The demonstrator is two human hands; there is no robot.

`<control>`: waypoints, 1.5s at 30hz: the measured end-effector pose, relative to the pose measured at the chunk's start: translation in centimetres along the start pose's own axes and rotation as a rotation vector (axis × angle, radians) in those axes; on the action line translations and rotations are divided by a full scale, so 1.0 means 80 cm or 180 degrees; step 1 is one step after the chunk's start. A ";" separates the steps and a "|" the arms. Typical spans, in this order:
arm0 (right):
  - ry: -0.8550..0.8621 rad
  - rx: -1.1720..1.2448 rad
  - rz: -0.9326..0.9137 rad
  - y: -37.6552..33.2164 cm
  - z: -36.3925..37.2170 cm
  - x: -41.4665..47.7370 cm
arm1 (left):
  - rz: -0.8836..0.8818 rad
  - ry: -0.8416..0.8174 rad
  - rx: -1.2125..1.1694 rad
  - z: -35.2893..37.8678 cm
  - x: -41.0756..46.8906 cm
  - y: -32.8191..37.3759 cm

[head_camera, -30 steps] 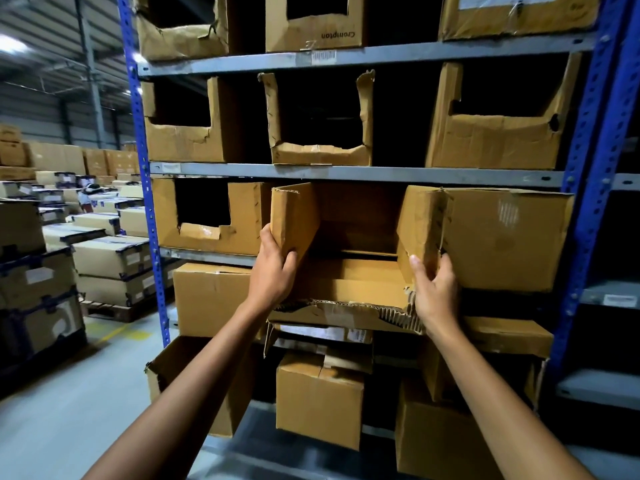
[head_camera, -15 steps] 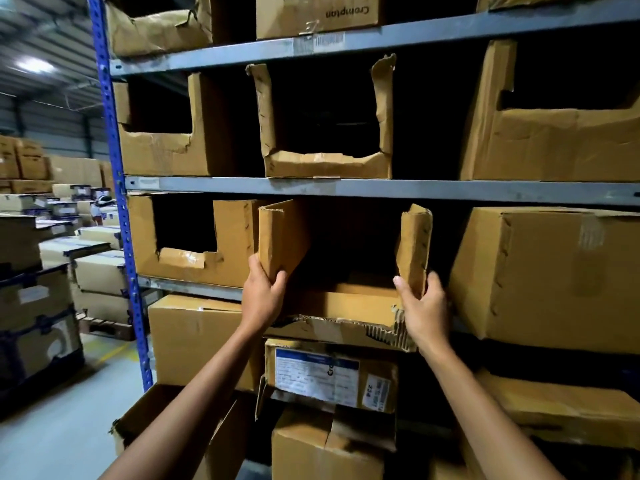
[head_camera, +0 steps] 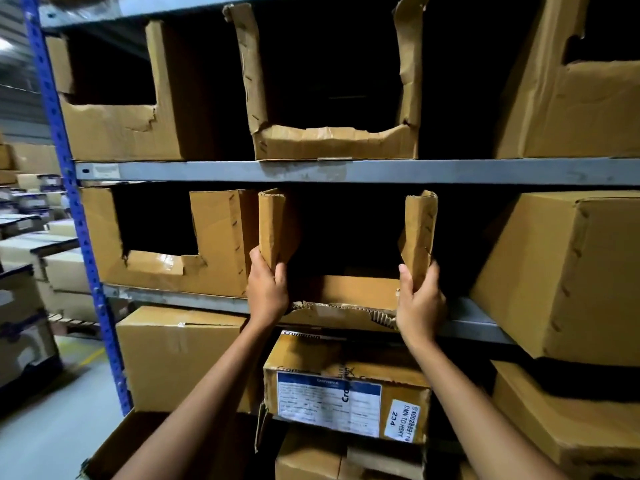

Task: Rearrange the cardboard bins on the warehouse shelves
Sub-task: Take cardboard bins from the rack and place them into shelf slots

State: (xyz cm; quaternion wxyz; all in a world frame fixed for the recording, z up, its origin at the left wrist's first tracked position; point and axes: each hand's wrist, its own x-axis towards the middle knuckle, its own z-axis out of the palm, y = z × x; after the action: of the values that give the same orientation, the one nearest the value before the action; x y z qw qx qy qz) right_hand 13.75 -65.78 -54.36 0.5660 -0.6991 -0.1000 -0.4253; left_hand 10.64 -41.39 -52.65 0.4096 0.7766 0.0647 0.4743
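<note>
A worn cardboard bin (head_camera: 346, 292) with a cut-out front and torn lower lip sits on the middle grey shelf (head_camera: 464, 323). My left hand (head_camera: 266, 289) grips its left front post, thumb inside the opening. My right hand (head_camera: 419, 299) grips the bent right front post. The bin's dark inside hides its back. A cut-out bin (head_camera: 166, 265) stands touching it on the left, and a closed tilted box (head_camera: 568, 271) stands apart on the right.
The upper shelf (head_camera: 346, 171) carries three more cut-out bins (head_camera: 332, 140). Below hangs a labelled box (head_camera: 346, 396) among closed boxes (head_camera: 180, 355). A blue upright (head_camera: 79, 230) bounds the rack on the left; stacked cartons (head_camera: 31, 258) line the aisle beyond.
The bin has gone back into the shelf, from sticking out in front of the rack to sitting level between its neighbours. Both hands kept their grip, and my view has moved closer.
</note>
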 end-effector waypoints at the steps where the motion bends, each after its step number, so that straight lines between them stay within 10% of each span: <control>1: 0.0059 -0.0031 0.0016 0.002 0.008 0.001 | -0.0008 0.0011 -0.0025 0.005 0.007 -0.005; 45: -0.0310 -0.0842 0.0776 -0.016 0.040 0.000 | 0.0028 -0.0710 -0.0049 0.011 0.062 -0.033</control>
State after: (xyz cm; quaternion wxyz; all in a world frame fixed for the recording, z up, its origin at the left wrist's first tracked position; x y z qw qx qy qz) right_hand 14.51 -62.52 -53.47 0.5111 -0.7941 0.0149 -0.3286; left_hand 14.81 -37.71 -51.28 0.4182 0.8217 0.0117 0.3871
